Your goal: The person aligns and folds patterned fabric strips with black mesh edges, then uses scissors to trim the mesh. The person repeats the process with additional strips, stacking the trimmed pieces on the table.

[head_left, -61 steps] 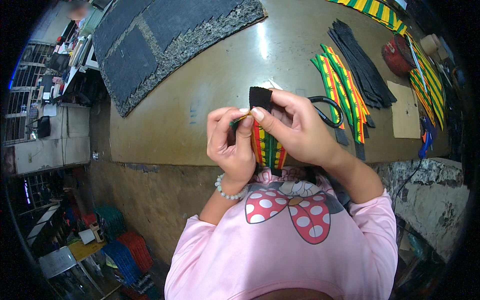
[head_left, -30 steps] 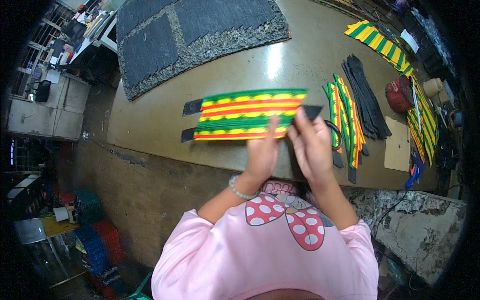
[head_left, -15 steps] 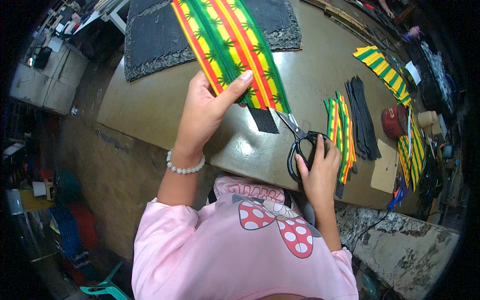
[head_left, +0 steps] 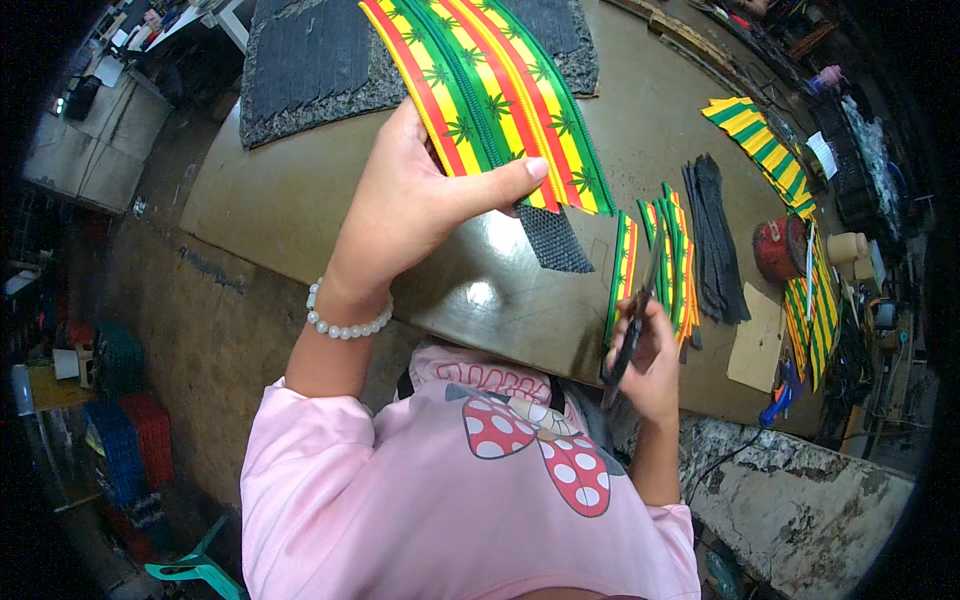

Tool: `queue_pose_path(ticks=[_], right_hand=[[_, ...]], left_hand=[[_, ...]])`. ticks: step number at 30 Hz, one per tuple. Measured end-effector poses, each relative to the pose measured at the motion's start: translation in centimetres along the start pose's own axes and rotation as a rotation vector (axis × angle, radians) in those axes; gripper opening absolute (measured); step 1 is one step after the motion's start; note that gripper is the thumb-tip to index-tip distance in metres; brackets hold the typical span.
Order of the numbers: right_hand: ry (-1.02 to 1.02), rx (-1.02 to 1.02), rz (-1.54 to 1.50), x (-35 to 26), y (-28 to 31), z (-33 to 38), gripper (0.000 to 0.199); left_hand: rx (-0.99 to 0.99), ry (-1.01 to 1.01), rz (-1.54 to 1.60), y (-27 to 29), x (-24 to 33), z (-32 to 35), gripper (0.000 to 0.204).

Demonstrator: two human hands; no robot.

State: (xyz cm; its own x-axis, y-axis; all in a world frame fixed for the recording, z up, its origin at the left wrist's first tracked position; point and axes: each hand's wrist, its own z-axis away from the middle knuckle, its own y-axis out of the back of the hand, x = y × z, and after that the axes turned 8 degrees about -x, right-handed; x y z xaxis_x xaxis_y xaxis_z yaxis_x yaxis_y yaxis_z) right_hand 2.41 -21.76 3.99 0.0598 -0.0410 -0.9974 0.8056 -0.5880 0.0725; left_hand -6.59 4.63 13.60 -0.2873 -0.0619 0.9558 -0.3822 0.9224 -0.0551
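Observation:
My left hand (head_left: 430,205) grips a wide red, yellow and green leaf-patterned strap band (head_left: 490,75), raised over the table, thumb flat on its front. A piece of black webbing (head_left: 558,240) juts from the band's lower end. My right hand (head_left: 655,360) holds black-handled scissors (head_left: 634,325), seen edge-on, so the state of their blades is unclear. Beside them a single leaf-patterned strap (head_left: 622,258) lies on the table, its lower end partly behind the scissors and fingers. More such straps (head_left: 676,250) are bunched just right of it, next to black straps (head_left: 714,240).
A dark, rough-edged slab (head_left: 310,75) bearing black strips lies at the table's far left. Yellow-green striped material (head_left: 765,150), a red round container (head_left: 779,248), cardboard (head_left: 757,340) and a blue corded tool (head_left: 780,396) are at right. The table's front edge (head_left: 480,345) runs before me.
The scissors have moved away from the band's lower end, down and right, turning edge-on. A single strap now lies left of the bunch. The held band has shifted slightly right.

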Motion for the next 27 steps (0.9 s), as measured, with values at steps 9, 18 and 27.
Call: queue_pose_path(ticks=[9,18,27], right_hand=[[-0.187,-0.414,-0.245,-0.2,-0.9,-0.5,0.063],[-0.077,-0.370,0.059,-1.3,-1.6,-1.3,0.087],[-0.106,-0.336,-0.035,-2.5,-2.4,-2.2,0.089]], left_hand=[[0.060,0.067,0.016,-1.3,1.7,0.5,0.037],[0.060,0.097,0.000,-1.7,1.3,0.8,0.036],[0.061,0.051,-0.011,-2.9,1.2,1.4,0.038]])
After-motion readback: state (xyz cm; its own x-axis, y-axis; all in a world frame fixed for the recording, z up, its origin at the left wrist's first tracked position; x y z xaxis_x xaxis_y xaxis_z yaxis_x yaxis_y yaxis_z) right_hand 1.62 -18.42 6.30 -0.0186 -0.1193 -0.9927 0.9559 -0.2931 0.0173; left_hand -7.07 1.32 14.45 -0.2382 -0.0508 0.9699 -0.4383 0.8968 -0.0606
